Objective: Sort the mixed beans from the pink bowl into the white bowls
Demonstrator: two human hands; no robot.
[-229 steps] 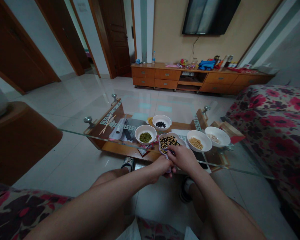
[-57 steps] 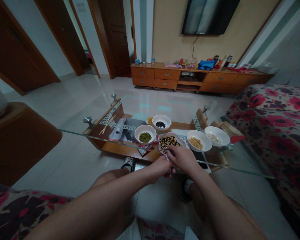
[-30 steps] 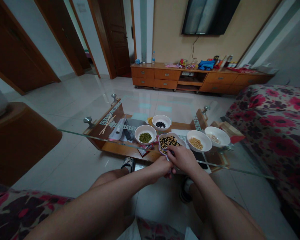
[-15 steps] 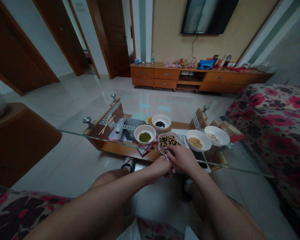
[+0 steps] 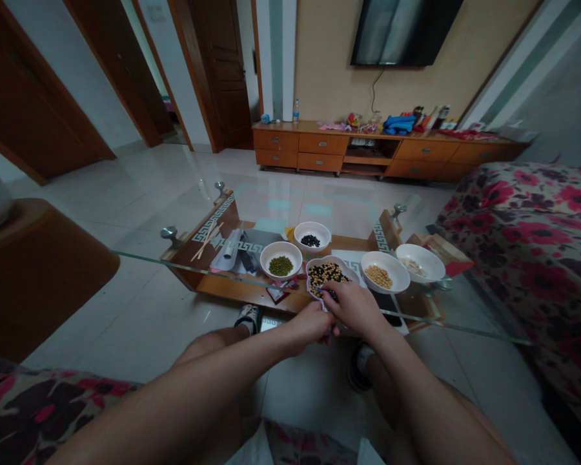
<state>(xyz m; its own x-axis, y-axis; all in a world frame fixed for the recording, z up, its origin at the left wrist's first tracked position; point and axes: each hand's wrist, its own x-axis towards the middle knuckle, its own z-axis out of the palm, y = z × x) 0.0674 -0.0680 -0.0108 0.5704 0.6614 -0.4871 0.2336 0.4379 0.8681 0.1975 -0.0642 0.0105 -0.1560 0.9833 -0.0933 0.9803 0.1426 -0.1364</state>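
A scalloped pale bowl (image 5: 354, 274) of mixed black and yellow beans (image 5: 326, 272) sits near the front edge of the glass table. My right hand (image 5: 352, 305) reaches over its near rim, fingers bent and drawn together at the beans; what they pinch is too small to make out. Just in front of the bowl, my left hand (image 5: 314, 325) is closed with curled fingers, and its contents are hidden. White bowls stand around: one with green beans (image 5: 281, 265), one with black beans (image 5: 310, 240), one with yellow beans (image 5: 378, 277).
Farther right, another white bowl (image 5: 433, 261) holds a few pale pieces. Chopsticks (image 5: 207, 241) lie at the left of the glass table (image 5: 252, 194). Dark and white items show on the shelf beneath. A flowered sofa (image 5: 527, 206) stands at right, a low cabinet (image 5: 322, 152) at the back.
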